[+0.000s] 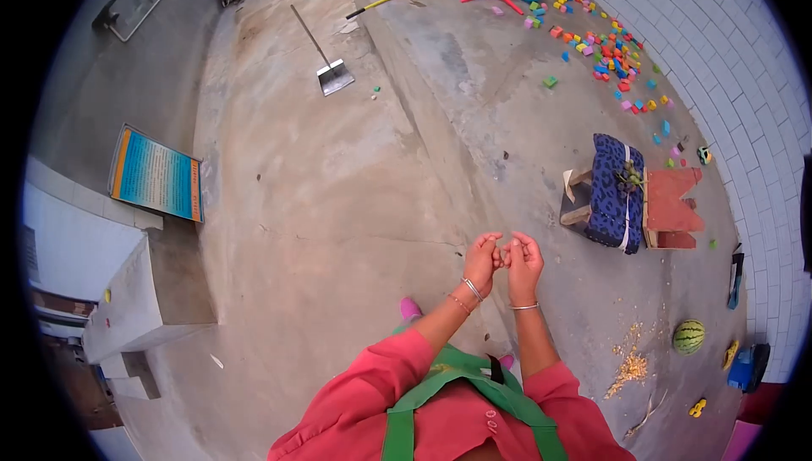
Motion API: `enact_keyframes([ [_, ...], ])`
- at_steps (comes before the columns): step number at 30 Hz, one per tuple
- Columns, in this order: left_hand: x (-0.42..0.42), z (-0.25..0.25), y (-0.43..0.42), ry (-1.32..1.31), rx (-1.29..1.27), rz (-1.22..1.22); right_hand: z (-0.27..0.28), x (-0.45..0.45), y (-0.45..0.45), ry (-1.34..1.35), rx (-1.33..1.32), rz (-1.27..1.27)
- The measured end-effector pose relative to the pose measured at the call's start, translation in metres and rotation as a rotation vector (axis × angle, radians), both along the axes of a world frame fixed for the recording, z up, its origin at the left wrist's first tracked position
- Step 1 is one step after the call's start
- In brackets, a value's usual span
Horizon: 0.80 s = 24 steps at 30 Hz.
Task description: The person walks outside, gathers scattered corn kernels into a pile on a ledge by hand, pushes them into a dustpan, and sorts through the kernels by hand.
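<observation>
In the middle of the head view, my left hand [483,263] and my right hand [524,261] are held up close together over the concrete floor. The fingers of both are curled into pinches, and their tips meet or nearly meet. Anything between them is too small to make out. Off to the right of my hands stands a small stool with a blue spotted cushion [605,207] tied on by a pale strap. A dark green bunch of small round things with stems [629,177] lies on top of it. Against the cushion is a reddish wooden piece [668,194].
Toy blocks [622,63] lie scattered by the tiled wall. A watermelon [688,337] sits beside spilled yellow kernels [630,368]. A dustpan [335,78] stands farther off near a raised floor edge. A blue signboard [157,175] leans at the left.
</observation>
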State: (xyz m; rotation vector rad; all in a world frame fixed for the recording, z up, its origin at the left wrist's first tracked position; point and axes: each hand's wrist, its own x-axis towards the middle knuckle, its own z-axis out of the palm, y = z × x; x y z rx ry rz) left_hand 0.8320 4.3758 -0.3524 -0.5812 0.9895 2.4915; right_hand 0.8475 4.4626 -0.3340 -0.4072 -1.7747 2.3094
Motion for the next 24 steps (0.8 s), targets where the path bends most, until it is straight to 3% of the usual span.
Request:
enact_keyframes([
  [7, -0.106, 0.011, -0.235, -0.018, -0.112, 0.302, 0.008, -0.130, -0.194, -0.027, -0.003, 0.168],
  [18, -0.314, -0.031, -0.448, -0.093, -0.090, 0.472, -0.027, -0.393, -0.403, -0.048, -0.054, 0.329],
  [24, -0.462, -0.006, -0.587, -0.088, -0.183, 0.560, -0.011, -0.583, -0.559, -0.038, -0.112, 0.467],
])
